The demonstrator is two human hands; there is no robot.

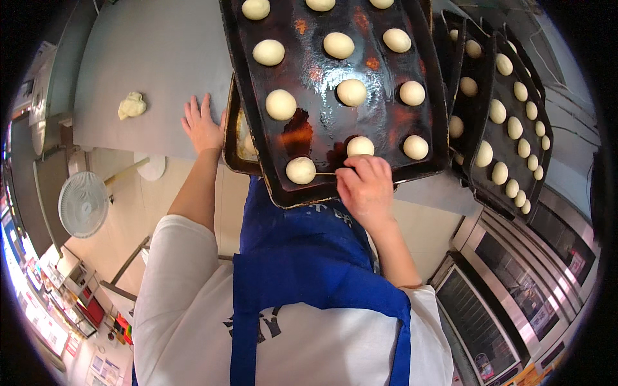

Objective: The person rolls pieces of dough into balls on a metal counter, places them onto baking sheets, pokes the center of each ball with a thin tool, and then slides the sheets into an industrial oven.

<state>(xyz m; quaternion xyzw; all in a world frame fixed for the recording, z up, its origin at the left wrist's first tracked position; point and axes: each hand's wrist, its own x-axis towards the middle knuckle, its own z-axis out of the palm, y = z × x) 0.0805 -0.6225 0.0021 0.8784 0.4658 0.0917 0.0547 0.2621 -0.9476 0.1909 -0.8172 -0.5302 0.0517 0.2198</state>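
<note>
A dark, oiled baking tray [309, 72] carries several round dough balls in rows. My right hand [365, 190] is at its near edge, the fingers closed on a thin wooden stick [326, 173]. The stick's far end meets the dough ball [300, 171] at the near left corner; whether it pierces it I cannot tell. Just beyond my right fingers sits another dough ball [360, 146]. My left hand [204, 126] rests with spread fingers on the metal worktop [159, 62], left of the trays. A second tray [241, 166] lies partly hidden beneath the first.
A loose lump of dough [132, 105] lies on the worktop at the left. More trays of dough balls [514, 128] stand at the right. Ovens [512, 284] are at the lower right. A white fan [84, 204] stands beyond the worktop's left edge.
</note>
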